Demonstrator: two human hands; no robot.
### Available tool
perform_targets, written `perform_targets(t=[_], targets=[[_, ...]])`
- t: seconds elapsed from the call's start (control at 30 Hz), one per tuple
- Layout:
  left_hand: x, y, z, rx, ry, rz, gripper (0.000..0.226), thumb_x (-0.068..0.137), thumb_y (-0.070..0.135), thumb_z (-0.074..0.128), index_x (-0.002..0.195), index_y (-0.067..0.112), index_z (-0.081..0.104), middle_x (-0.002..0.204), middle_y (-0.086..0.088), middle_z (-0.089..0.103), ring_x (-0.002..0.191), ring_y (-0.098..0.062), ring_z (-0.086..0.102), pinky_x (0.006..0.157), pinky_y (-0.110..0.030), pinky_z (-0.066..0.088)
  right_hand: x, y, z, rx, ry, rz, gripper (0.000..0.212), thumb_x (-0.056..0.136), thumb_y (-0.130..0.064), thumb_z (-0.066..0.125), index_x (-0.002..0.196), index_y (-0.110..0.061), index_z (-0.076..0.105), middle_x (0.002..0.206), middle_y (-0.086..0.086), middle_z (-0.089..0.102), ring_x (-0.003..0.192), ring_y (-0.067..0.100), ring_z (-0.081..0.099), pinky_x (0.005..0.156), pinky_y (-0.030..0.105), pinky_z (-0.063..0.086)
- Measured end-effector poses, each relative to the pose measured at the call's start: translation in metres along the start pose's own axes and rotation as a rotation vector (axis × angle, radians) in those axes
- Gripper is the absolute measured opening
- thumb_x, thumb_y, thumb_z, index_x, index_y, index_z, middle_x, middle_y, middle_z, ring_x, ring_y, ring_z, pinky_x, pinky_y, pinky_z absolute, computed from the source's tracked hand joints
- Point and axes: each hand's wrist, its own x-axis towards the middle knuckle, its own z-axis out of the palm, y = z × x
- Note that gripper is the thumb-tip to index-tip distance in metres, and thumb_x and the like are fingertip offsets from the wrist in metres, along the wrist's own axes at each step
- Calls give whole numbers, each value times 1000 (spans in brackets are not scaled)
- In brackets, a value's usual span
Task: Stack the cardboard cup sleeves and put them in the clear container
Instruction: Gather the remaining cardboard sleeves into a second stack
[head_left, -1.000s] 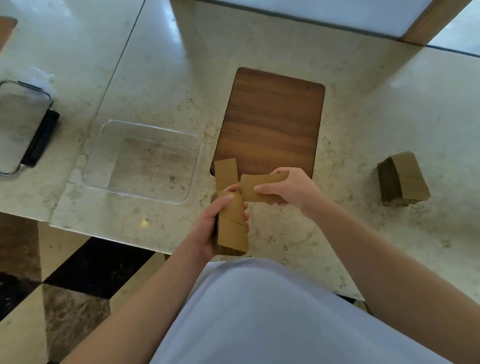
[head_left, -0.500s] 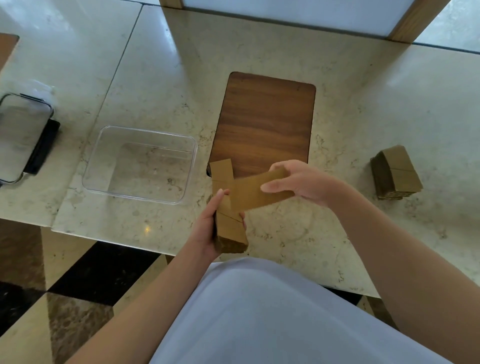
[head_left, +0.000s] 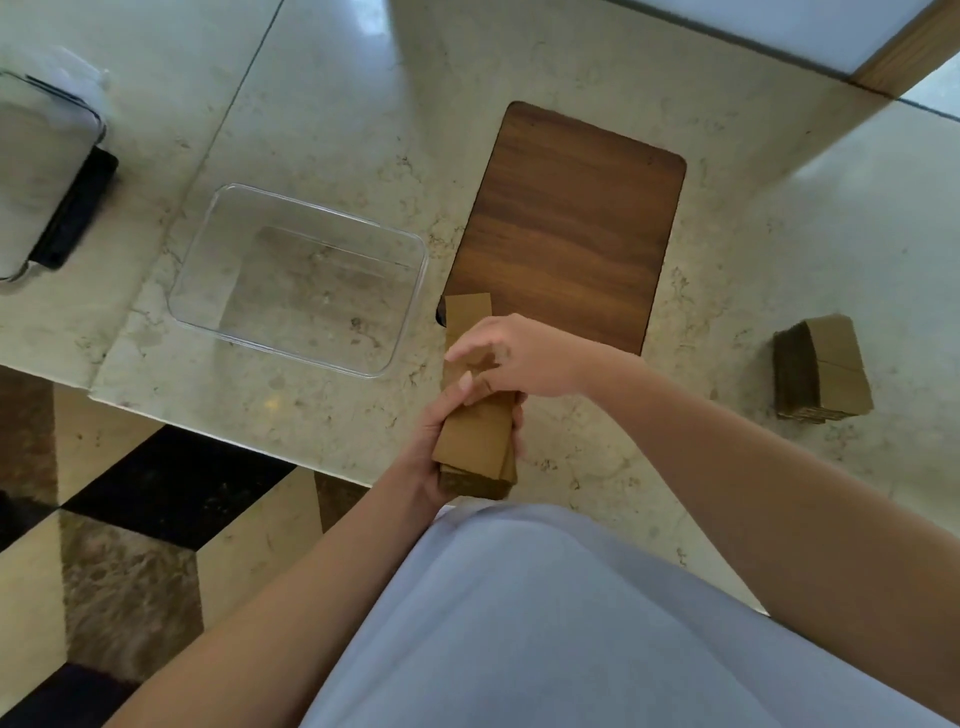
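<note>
My left hand grips a stack of flat brown cardboard cup sleeves from below, just above the counter's near edge. The stack's far end sticks out past my fingers towards the wooden board. My right hand lies on top of the stack, its fingers loosely bent and touching the top sleeve. The clear container stands empty on the counter to the left of my hands. A second pile of sleeves rests on the counter at the right.
A dark wooden board lies beyond my hands. At the far left sits a lidded clear box with a black clasp. The marble counter ends near my body, with chequered floor below.
My right hand has brought the single sleeve down and turned it in line with the stack, laying it on top. My left hand has kept hold of the stack.
</note>
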Motion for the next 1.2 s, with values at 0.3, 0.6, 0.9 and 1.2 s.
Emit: perform_targets(t=[0.3,0.6,0.9,1.2], targets=[[8,27,-24,-7,104,133,53,79,5,72,126,28,64,112,-17,66,88,-27,68,75,-44,58,52,40,7,-429,323,376,87,82,-55,76,152,-22,38,152,7,41,141,33,30,113,54,29],[9,38,-43,-7,256,107,41,72,28,92,106,26,69,101,-14,72,81,-28,71,73,-43,60,71,37,30,-378,511,390,79,66,-51,91,115,-17,40,117,3,43,107,25,40,92,41,39],[10,37,-26,104,421,28,56,68,28,93,114,19,65,98,-14,71,78,-30,72,71,-43,60,14,47,13,428,908,396,18,103,-20,59,118,-24,50,95,-12,55,80,7,56,62,11,45],[30,12,36,459,189,-51,71,66,60,86,119,14,74,110,-18,76,90,-31,77,67,-44,63,-76,24,24,508,781,207,19,96,-28,71,114,-29,64,85,-10,64,78,5,60,72,24,53]])
